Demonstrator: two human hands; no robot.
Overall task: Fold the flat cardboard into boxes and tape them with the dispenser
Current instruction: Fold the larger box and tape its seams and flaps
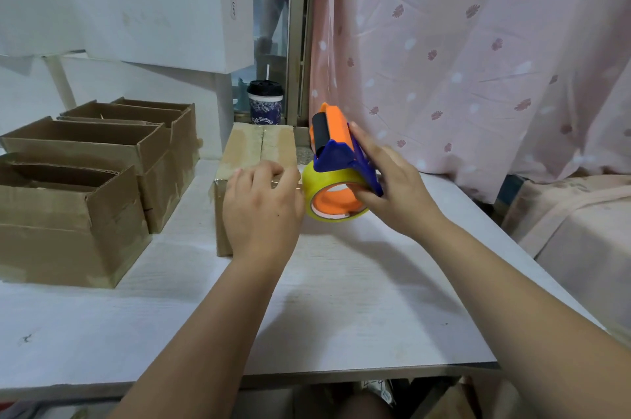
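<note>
1. Our left hand (263, 210) rests on the near top edge of the closed box (259, 149) – fingers relaxed, gripping nothing.
2. Our right hand (392, 186) is wrapped round the tape dispenser (338, 159), held up just right of that box.
3. The box sits mid-desk (341, 299) – open boxes (85, 179) stand to its left.

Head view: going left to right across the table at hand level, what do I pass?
open boxes → left hand → dispenser → right hand → curtain
</note>
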